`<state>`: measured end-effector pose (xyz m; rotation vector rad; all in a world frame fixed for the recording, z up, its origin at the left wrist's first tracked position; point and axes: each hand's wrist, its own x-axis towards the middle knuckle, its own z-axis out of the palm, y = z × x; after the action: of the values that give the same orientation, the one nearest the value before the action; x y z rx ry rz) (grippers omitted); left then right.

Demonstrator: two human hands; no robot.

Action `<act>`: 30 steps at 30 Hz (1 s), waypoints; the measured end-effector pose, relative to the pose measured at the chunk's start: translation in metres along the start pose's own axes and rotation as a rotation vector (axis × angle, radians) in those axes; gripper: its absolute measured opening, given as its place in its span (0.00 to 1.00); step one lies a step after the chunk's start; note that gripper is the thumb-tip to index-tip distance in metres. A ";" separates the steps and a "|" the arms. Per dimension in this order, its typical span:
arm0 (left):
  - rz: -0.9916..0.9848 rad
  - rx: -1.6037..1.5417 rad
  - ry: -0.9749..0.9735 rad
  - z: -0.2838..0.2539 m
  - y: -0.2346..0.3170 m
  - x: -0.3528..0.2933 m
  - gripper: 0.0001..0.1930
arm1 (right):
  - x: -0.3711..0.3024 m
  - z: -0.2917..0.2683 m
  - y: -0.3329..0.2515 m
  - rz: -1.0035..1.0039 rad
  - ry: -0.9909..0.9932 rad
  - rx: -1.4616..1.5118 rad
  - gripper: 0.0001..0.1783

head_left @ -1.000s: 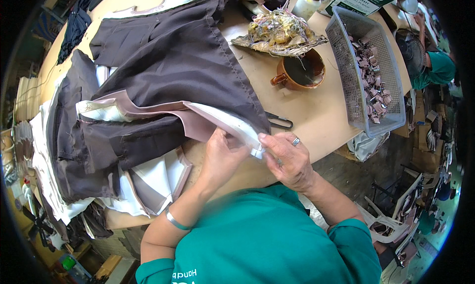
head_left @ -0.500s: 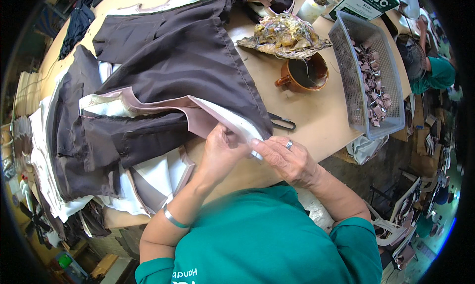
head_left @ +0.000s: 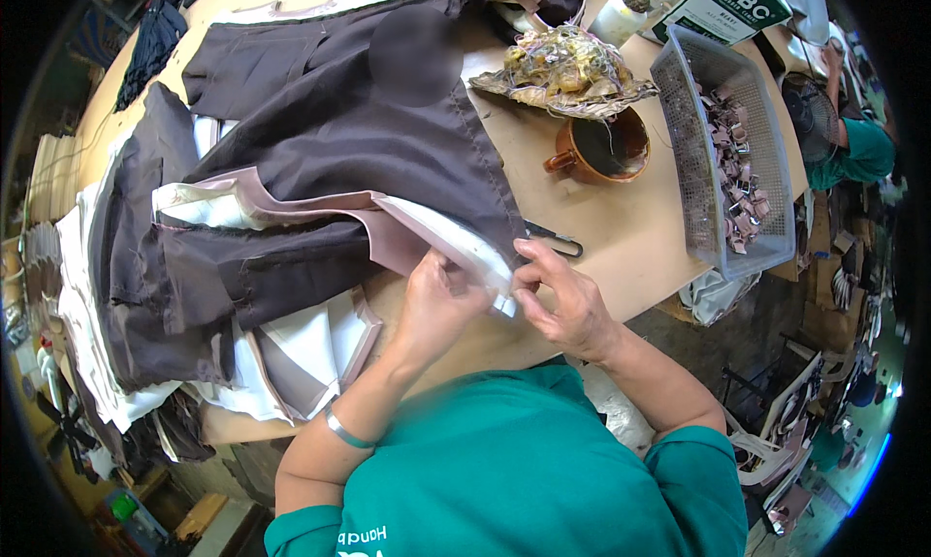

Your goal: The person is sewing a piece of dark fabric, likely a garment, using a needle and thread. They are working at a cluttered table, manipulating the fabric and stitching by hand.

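Note:
My left hand [head_left: 441, 300] pinches the near edge of a pink leather piece [head_left: 398, 247] with a white, turned-up border, its fingertips partly hidden behind the edge. The piece is joined to dark brown lining cloth [head_left: 339, 140] that spreads over the table. Just right of the white end, my right hand [head_left: 562, 305] is raised with thumb and forefinger apart, and nothing shows between them. Beyond those fingers lies a black-handled tool [head_left: 558, 239], partly covered by the lining.
A brown mug [head_left: 611, 150] of dark liquid stands under a tray of tangled, glue-crusted threads [head_left: 567, 72]. A grey mesh basket [head_left: 679, 159] holds small pink leather tabs with metal. White-and-pink panels [head_left: 320, 344] lie at left. A co-worker's green sleeve [head_left: 863, 150] shows far right.
My right hand has let go of the white border's end and moved slightly right, its fingers parting. My left hand keeps its pinch in nearly the same place.

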<state>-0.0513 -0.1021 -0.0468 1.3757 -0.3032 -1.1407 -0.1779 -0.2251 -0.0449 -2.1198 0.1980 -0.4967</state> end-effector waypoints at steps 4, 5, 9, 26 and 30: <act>-0.009 -0.040 -0.006 0.002 0.006 0.001 0.20 | 0.000 -0.001 -0.004 -0.166 0.045 -0.134 0.34; -0.010 -0.047 -0.007 0.002 0.006 0.001 0.20 | 0.000 -0.001 -0.004 -0.194 0.050 -0.189 0.34; -0.020 -0.052 -0.012 0.002 0.008 0.002 0.20 | 0.004 -0.002 -0.004 -0.367 0.037 -0.357 0.33; 0.017 -0.066 0.016 0.003 0.004 -0.006 0.18 | -0.001 0.016 -0.004 0.279 0.281 -0.009 0.23; -0.009 -0.025 -0.016 -0.002 0.010 -0.010 0.17 | -0.005 -0.018 0.009 0.286 0.330 -0.058 0.24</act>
<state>-0.0499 -0.0957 -0.0338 1.3474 -0.2933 -1.1599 -0.1895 -0.2425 -0.0450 -2.0101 0.7000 -0.6718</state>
